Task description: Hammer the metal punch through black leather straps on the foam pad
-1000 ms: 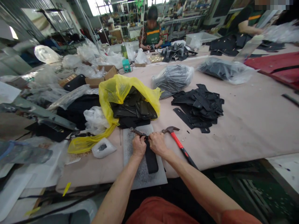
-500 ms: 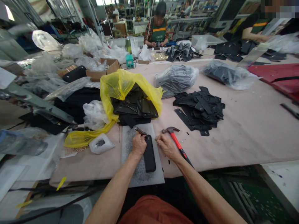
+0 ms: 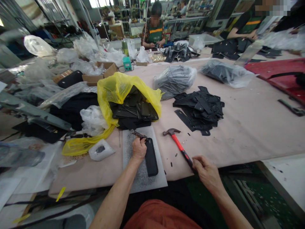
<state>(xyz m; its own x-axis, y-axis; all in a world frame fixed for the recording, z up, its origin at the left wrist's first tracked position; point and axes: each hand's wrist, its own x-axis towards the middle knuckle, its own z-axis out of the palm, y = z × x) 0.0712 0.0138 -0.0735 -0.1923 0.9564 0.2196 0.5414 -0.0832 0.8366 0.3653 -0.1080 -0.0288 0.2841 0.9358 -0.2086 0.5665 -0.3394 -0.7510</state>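
Observation:
My left hand [image 3: 138, 149] is closed around a thin metal tool [image 3: 137, 134] whose tip sticks out toward the far left. It rests on the top end of a black leather strap piece [image 3: 151, 156]. The strap lies lengthwise on a grey-white slab [image 3: 143, 176] at the table's near edge. My right hand [image 3: 206, 170] is at the near table edge, fingers curled at the black grip end of a red-handled hammer [image 3: 178, 146]. The hammer lies flat on the table, head pointing away.
A yellow bag [image 3: 124, 92] of black leather pieces sits behind the slab. A loose pile of black pieces [image 3: 200, 108] lies to the right, with clear bags [image 3: 175, 79] beyond. A small white packet [image 3: 101, 150] lies left of the slab. Other people work at the far end.
My right hand left the top of the strap and moved right and toward me, down to the hammer's handle end. My left hand stayed on the strap with the metal tool.

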